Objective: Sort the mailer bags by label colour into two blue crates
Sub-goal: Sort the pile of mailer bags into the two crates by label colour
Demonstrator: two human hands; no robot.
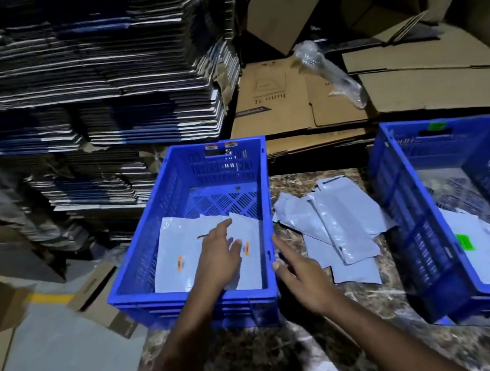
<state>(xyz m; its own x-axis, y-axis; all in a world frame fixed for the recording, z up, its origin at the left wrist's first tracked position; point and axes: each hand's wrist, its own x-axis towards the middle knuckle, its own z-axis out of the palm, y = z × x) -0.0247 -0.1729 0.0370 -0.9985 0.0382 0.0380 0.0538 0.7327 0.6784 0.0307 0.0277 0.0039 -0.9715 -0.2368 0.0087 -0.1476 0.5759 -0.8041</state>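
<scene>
Two blue crates stand on a marble-patterned table. The left crate [139, 255] carries orange stickers on its far rim and holds grey mailer bags with orange labels [180, 263]. The right crate [402, 225] has a green sticker on its far rim and holds mailer bags with green labels [465, 241]. Between the crates lies a loose pile of grey mailer bags [335, 225], labels hidden. My left hand [218, 257] reaches inside the left crate, fingers spread over the bags. My right hand [298, 272] hovers with straight fingers just right of that crate's right wall, holding nothing.
Tall stacks of flattened cardboard [79, 83] rise behind the left crate. Brown flattened boxes [304, 103] and a roll of clear plastic wrap [329, 74] lie behind the table. Grey floor with cardboard pieces [101, 299] lies to the left.
</scene>
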